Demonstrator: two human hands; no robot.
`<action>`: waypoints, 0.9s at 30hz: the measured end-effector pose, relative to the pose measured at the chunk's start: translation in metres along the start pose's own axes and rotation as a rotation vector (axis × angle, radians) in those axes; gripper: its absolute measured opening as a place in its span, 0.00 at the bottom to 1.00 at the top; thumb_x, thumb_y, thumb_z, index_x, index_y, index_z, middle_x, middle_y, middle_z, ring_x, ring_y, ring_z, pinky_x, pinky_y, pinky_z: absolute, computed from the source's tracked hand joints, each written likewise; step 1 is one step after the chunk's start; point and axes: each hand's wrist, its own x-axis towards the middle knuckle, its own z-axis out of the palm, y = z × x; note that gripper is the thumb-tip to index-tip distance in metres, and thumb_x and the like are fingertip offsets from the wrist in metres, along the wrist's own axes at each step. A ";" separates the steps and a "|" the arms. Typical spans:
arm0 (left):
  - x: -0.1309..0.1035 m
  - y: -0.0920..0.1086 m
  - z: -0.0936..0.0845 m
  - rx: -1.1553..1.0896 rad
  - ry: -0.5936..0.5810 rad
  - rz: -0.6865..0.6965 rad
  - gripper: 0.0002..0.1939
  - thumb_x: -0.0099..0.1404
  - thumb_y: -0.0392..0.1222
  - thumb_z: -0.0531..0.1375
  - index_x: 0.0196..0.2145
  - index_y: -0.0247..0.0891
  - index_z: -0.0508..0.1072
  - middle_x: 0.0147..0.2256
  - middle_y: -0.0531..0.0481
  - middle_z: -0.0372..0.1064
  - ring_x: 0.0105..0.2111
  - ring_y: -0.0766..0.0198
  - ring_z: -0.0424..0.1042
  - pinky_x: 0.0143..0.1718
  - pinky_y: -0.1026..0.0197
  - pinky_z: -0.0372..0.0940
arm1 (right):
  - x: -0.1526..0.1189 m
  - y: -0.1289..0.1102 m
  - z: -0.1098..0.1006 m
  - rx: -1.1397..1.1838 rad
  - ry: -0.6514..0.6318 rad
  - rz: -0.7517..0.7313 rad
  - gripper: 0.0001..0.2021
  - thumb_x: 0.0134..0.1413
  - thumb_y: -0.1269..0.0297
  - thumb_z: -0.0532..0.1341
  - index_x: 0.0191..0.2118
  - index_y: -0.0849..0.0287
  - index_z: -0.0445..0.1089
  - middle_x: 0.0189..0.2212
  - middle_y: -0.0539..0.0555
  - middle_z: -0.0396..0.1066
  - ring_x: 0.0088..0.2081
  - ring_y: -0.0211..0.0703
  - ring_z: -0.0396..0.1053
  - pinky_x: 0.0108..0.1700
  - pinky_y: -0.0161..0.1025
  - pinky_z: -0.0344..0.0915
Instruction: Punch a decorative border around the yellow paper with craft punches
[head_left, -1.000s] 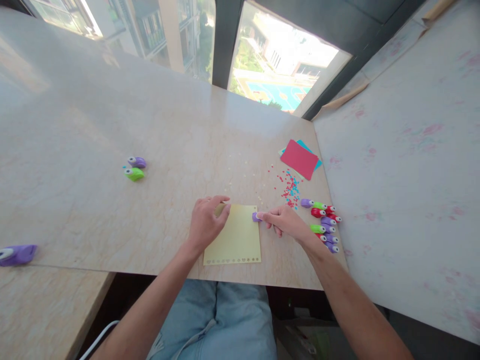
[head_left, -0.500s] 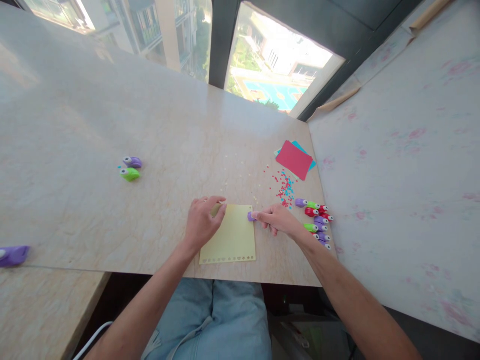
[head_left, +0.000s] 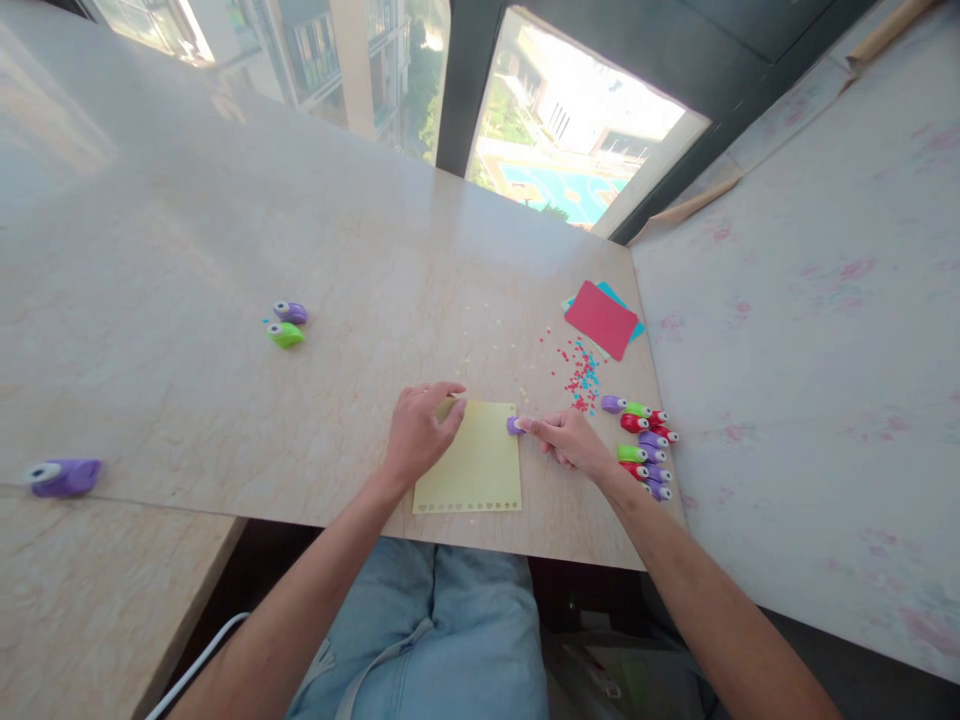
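A yellow sheet of paper (head_left: 472, 460) lies on the counter, with a row of small punched shapes along its near edge. My left hand (head_left: 426, 425) holds the sheet's far left corner between thumb and fingers. At the sheet's right edge, near the far right corner, is a small purple punch (head_left: 514, 426). My right hand (head_left: 566, 438) grips that punch, thumb on top.
Several purple, green and red punches (head_left: 634, 424) lie at the right by the wall. Red and blue confetti (head_left: 582, 375) is scattered below stacked red and blue cards (head_left: 601, 320). Further left are a green punch (head_left: 286, 335) and purple punches (head_left: 291, 313).
The view has shifted a little, so the counter's items appear further right. Both hands keep their places at the sheet, and the purple punch remains at its right edge.
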 end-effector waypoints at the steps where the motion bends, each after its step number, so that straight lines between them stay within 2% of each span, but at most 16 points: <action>1: 0.000 0.000 0.000 -0.006 0.003 -0.002 0.09 0.64 0.39 0.58 0.41 0.39 0.74 0.39 0.47 0.77 0.41 0.55 0.74 0.48 0.51 0.62 | -0.001 0.003 0.001 0.020 0.028 -0.025 0.28 0.49 0.39 0.61 0.15 0.58 0.62 0.06 0.43 0.51 0.10 0.30 0.48 0.15 0.32 0.40; 4: 0.000 -0.001 -0.001 -0.020 0.008 -0.006 0.08 0.64 0.39 0.58 0.41 0.39 0.74 0.39 0.47 0.77 0.41 0.55 0.74 0.48 0.51 0.63 | -0.005 0.012 0.007 0.147 0.142 -0.128 0.26 0.52 0.39 0.59 0.18 0.58 0.64 0.09 0.42 0.49 0.12 0.30 0.46 0.16 0.32 0.41; 6: -0.001 -0.001 0.000 -0.026 0.010 -0.007 0.08 0.64 0.39 0.58 0.41 0.40 0.74 0.38 0.47 0.78 0.42 0.55 0.74 0.48 0.51 0.63 | -0.009 0.016 0.015 0.199 0.263 -0.229 0.21 0.51 0.42 0.62 0.27 0.58 0.69 0.12 0.41 0.50 0.15 0.31 0.47 0.18 0.32 0.44; 8: -0.001 -0.002 0.000 -0.029 0.013 -0.004 0.08 0.64 0.39 0.58 0.41 0.40 0.74 0.38 0.47 0.78 0.42 0.55 0.74 0.48 0.51 0.63 | -0.015 0.019 0.024 0.167 0.350 -0.347 0.20 0.50 0.47 0.65 0.40 0.58 0.71 0.15 0.40 0.50 0.18 0.32 0.49 0.21 0.32 0.48; 11: -0.001 -0.003 0.000 -0.030 0.013 0.002 0.08 0.64 0.39 0.58 0.41 0.40 0.74 0.38 0.47 0.78 0.42 0.56 0.74 0.48 0.51 0.63 | -0.020 0.022 0.036 0.010 0.397 -0.445 0.25 0.51 0.51 0.65 0.52 0.59 0.70 0.17 0.40 0.52 0.20 0.33 0.50 0.25 0.33 0.52; 15: -0.001 -0.002 -0.001 -0.051 0.022 -0.002 0.08 0.64 0.39 0.58 0.41 0.40 0.74 0.39 0.47 0.78 0.41 0.57 0.74 0.48 0.52 0.64 | -0.020 0.019 0.043 -0.141 0.448 -0.408 0.23 0.54 0.50 0.61 0.50 0.59 0.73 0.16 0.42 0.55 0.20 0.34 0.52 0.27 0.34 0.55; 19: -0.003 -0.002 -0.003 -0.067 0.034 -0.012 0.08 0.64 0.39 0.57 0.40 0.39 0.74 0.39 0.46 0.77 0.40 0.57 0.74 0.47 0.51 0.65 | -0.020 0.014 0.043 -0.133 0.525 -0.333 0.21 0.57 0.48 0.58 0.46 0.60 0.75 0.15 0.42 0.54 0.19 0.36 0.54 0.27 0.34 0.56; 24: -0.005 -0.002 -0.004 -0.058 0.041 0.003 0.08 0.64 0.39 0.58 0.41 0.40 0.75 0.39 0.46 0.77 0.41 0.57 0.75 0.47 0.52 0.66 | -0.022 0.012 0.046 -0.113 0.637 -0.264 0.22 0.58 0.48 0.57 0.47 0.61 0.73 0.17 0.46 0.64 0.21 0.41 0.64 0.30 0.36 0.61; 27: -0.004 -0.002 -0.004 -0.041 0.034 0.006 0.08 0.64 0.38 0.58 0.41 0.39 0.75 0.39 0.46 0.77 0.40 0.57 0.75 0.47 0.52 0.66 | -0.021 0.011 0.049 -0.095 0.711 -0.243 0.23 0.58 0.49 0.56 0.48 0.63 0.73 0.22 0.51 0.71 0.24 0.43 0.68 0.33 0.37 0.63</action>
